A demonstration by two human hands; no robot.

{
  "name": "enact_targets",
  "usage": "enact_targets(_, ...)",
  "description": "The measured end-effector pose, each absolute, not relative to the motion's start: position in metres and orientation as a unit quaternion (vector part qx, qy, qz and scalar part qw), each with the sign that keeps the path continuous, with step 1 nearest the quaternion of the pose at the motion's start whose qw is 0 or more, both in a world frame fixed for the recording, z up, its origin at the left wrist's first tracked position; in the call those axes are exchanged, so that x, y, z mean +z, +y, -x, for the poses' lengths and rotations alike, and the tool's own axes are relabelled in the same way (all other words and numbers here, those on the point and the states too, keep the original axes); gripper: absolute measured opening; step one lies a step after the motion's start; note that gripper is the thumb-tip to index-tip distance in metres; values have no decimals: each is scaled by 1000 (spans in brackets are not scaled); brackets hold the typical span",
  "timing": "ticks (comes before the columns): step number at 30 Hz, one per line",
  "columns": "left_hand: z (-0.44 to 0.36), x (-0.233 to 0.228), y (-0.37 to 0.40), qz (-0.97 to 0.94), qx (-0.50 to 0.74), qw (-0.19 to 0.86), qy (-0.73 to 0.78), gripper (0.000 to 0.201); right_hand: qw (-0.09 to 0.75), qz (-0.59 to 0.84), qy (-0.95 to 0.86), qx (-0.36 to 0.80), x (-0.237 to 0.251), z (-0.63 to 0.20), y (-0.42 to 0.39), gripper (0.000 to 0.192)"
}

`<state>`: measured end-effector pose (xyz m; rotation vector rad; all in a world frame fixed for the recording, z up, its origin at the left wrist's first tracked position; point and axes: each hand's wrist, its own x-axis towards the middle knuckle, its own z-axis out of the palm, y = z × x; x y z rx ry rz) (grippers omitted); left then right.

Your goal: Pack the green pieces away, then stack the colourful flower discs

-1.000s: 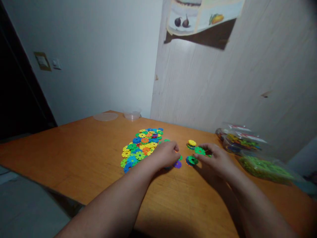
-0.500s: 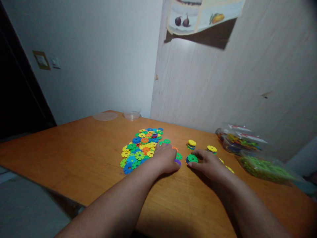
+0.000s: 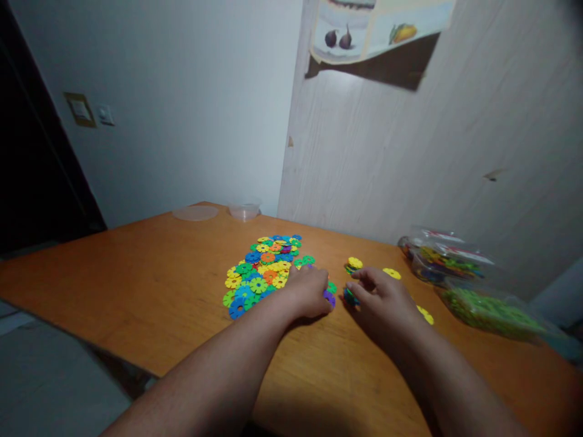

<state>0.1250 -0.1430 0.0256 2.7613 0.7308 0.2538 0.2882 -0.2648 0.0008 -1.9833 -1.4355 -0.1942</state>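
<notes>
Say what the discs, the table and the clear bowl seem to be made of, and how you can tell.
Discs: probably plastic, fairly matt, judging by even, bright colours and thin, notched edges.
Table: wood or wood-look laminate, with a faint sheen and grain-like streaks.
Bowl: likely smooth plastic, possibly glass; it is see-through.

The table (image 3: 150, 273) looks like varnished wood, smooth with a soft sheen; the notched discs (image 3: 259, 285) on it appear to be smooth, opaque plastic, the round tub (image 3: 245, 211) and flat lid (image 3: 195, 213) thin, translucent plastic. The bags (image 3: 494, 312) look like clear, glossy plastic film. The wall (image 3: 182, 109) appears smooth and matt, the panel (image 3: 387, 139) wood-grained with a faint gloss, the poster (image 3: 385, 27) curling paper
</notes>
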Motion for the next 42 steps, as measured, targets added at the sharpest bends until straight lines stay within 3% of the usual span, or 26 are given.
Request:
enact_targets(3, -126, 23, -141, -944, 114, 184, 250, 21, 310, 756, -570, -83, 9, -272, -266, 20)
enact_targets(6, -130, 20, -137, -902, 152, 289, 282, 15, 281, 735, -613, -77, 14, -262, -267, 25)
enact_targets(10, -137, 16, -136, -794, 181, 501, 293, 24, 270, 720, -636, -61, 16, -258, -267, 40)
enact_targets(14, -141, 16, -139, -724, 183, 624, 232, 28, 288, 727, -618, -84, 18, -259, -267, 30)
enact_targets(17, -142, 18, -137, -772, 213, 548, 242, 25, 297, 741, -593, -107, 22, -269, -271, 29)
enact_targets(22, -136, 21, -135, -926, 188, 198, 263, 25, 310, 774, -544, -96, 22, -296, -276, 29)
enact_targets(25, -133, 21, -137, -954, 146, 98, 245, 32, 290, 783, -545, -79, 14, -304, -273, 28)
enact_targets(31, -131, 19, -140, -966, 106, 46, 230, 34, 244, 794, -552, -69, 5, -307, -269, 37)
enact_targets(36, -127, 23, -141, -972, 97, 37, 213, 26, 290, 769, -550, -150, 13, -297, -275, 33)
enact_targets(42, -123, 31, -145, -978, 59, 73, 187, 16, 357, 767, -528, -71, 27, -289, -273, 24)
